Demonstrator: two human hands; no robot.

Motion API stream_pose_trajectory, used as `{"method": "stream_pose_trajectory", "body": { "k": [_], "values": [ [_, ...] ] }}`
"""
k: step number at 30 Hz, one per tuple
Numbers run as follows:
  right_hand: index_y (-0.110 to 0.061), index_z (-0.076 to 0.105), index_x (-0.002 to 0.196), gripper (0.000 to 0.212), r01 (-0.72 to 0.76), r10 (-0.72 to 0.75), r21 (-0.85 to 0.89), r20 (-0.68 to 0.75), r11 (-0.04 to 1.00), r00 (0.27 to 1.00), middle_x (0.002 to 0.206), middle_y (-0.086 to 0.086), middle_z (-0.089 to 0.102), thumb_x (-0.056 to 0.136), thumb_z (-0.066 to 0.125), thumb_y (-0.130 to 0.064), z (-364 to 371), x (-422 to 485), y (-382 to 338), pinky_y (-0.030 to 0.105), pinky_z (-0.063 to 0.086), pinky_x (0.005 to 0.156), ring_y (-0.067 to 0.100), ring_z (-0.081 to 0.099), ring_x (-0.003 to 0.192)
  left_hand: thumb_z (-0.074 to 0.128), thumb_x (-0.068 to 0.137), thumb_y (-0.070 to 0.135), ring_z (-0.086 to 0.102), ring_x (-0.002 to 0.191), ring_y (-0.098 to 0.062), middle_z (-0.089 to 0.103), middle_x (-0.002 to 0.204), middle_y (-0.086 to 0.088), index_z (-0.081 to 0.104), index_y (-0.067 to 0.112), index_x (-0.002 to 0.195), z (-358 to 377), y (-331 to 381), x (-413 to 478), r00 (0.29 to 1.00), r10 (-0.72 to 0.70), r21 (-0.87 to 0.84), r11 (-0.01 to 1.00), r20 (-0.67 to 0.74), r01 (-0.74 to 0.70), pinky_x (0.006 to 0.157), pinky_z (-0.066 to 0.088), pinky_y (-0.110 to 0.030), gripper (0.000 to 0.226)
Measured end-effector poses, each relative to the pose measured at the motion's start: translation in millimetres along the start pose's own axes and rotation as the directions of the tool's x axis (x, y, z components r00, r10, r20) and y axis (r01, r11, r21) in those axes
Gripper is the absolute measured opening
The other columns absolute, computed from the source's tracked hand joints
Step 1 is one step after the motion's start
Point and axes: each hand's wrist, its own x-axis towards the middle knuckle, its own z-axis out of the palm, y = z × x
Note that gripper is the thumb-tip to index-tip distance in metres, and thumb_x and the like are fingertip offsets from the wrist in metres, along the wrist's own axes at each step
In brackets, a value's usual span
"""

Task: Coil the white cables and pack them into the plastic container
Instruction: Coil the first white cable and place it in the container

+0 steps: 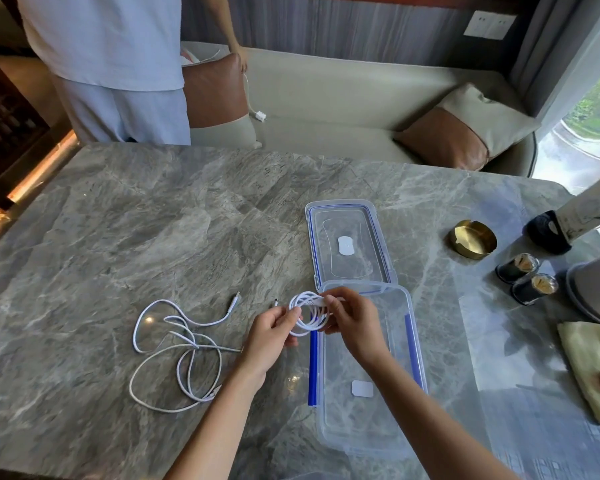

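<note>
A coiled white cable (307,315) hangs between both hands, just above the left rim of the clear plastic container (414,358). My left hand (271,336) pinches the coil's left side. My right hand (352,320) grips its right side, fingers closed over the loops. A short end with a plug sticks up near my left thumb. A second white cable (179,351) lies loose and tangled on the marble table, left of my hands. The container stands open, with blue latches along its long sides and only a small white label inside. Its clear lid (347,244) lies flat just beyond it.
A brass ashtray (472,239), two dark toothpick jars (525,277), a lamp base and a folded yellowish cloth (593,372) sit at the table's right. A person in pale clothes (115,64) stands beyond the far edge by a sofa with cushions, holding another white cable.
</note>
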Motion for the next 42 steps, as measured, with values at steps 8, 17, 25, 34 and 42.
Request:
{"method": "stream_pose_trajectory", "body": {
  "k": [8,17,25,34,42],
  "values": [
    [-0.008,0.045,0.087,0.014,-0.072,0.072,0.122,0.006,0.990,0.997,0.069,0.003,0.064,0.098,0.043,-0.017,1.4,-0.4,-6.0,0.029,0.056,0.049,0.016,0.066,0.053,0.055,0.090,0.033,0.047,0.053,-0.007,0.049,0.062,0.001,0.063,0.007,0.097,-0.4,-6.3,1.7,1.000,0.019,-0.016,1.000,0.006,-0.019,0.056,0.045,-0.017,0.028],
    [-0.013,0.054,0.096,0.023,-0.307,0.254,0.247,0.222,0.919,0.941,0.078,-0.003,0.067,0.095,0.049,-0.035,-3.2,-2.5,-3.0,0.028,0.056,0.064,0.011,0.067,0.068,0.052,0.091,0.019,0.057,0.068,-0.008,0.064,0.082,-0.003,0.066,0.014,0.093,-1.4,-11.0,6.2,1.000,-0.020,-0.059,0.998,-0.021,0.018,0.065,0.047,-0.021,0.015],
    [-0.012,0.054,0.117,0.044,-0.274,0.171,0.292,0.332,0.916,0.928,0.099,0.004,0.067,0.080,0.070,-0.029,-14.1,-3.0,-4.7,0.027,0.054,0.073,0.013,0.065,0.086,0.054,0.092,0.019,0.061,0.082,-0.012,0.071,0.091,-0.006,0.069,0.016,0.095,2.3,-7.7,8.8,0.997,0.080,0.072,0.994,-0.014,-0.078,0.074,0.044,-0.024,0.016],
    [-0.014,0.065,0.095,0.013,-0.374,0.307,0.403,0.223,0.835,0.925,0.079,-0.004,0.072,0.084,0.065,-0.007,-20.4,-5.5,10.0,0.020,0.054,0.066,0.007,0.067,0.072,0.058,0.089,0.020,0.058,0.056,0.000,0.066,0.063,0.009,0.068,0.022,0.082,19.8,-11.7,13.3,0.995,0.099,0.099,0.990,0.014,-0.100,0.058,0.046,-0.018,0.014],
    [-0.005,0.063,0.082,0.012,-0.428,0.462,0.624,0.118,0.654,0.879,0.058,0.002,0.055,0.088,0.055,0.003,-47.0,11.2,31.5,0.013,0.049,0.050,0.003,0.048,0.043,0.065,0.083,0.022,0.062,0.075,-0.015,0.067,0.086,-0.001,0.065,0.017,0.095,23.8,-20.5,18.3,0.997,0.082,0.251,0.965,0.002,-0.080,0.070,0.052,-0.028,0.013]
  ]
}}
